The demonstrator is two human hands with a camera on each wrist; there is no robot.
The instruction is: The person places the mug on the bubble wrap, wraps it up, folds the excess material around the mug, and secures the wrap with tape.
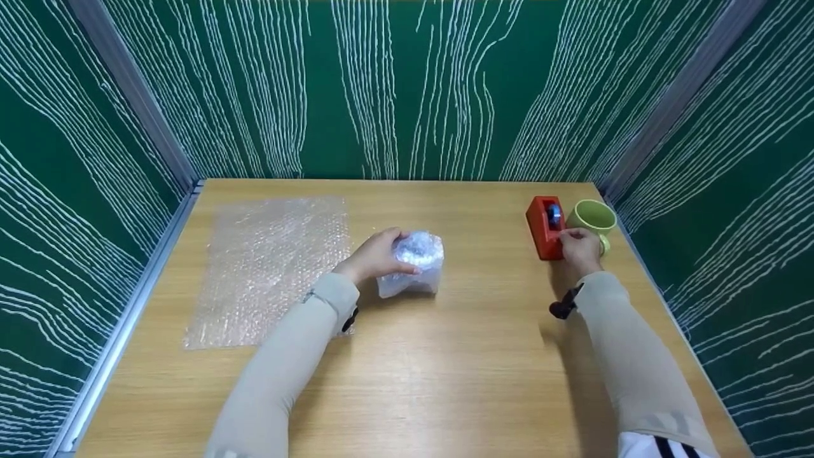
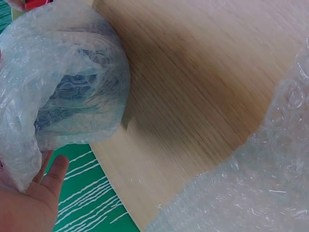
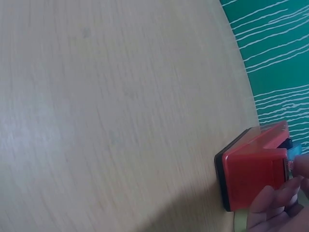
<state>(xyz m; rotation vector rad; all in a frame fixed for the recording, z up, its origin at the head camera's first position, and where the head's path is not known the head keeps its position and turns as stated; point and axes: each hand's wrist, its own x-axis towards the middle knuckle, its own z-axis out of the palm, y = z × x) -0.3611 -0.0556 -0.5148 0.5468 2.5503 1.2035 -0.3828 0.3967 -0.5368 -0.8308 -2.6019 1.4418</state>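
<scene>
My left hand (image 1: 376,256) grips a bubble-wrapped bundle (image 1: 425,270) near the middle of the table, thumb on the near side and fingers over the top. Through the wrap, the left wrist view shows a rounded thing with dark blue patches (image 2: 79,92); its kind is hidden. Over at the right, my right hand (image 1: 580,250) is at the front end of a red tape dispenser (image 1: 540,230), thumb and finger pinching the tape end by the cutter. The blue-centred tape roll (image 1: 554,214) sits in the dispenser. In the right wrist view the fingers (image 3: 263,200) overlap the dispenser's side.
A flat sheet of bubble wrap (image 1: 270,267) covers the left part of the wooden table (image 1: 445,369). Just right of the dispenser stands a light green mug (image 1: 591,215), its handle toward me and partly behind my right hand. Green walls with white lines enclose the table's back and sides.
</scene>
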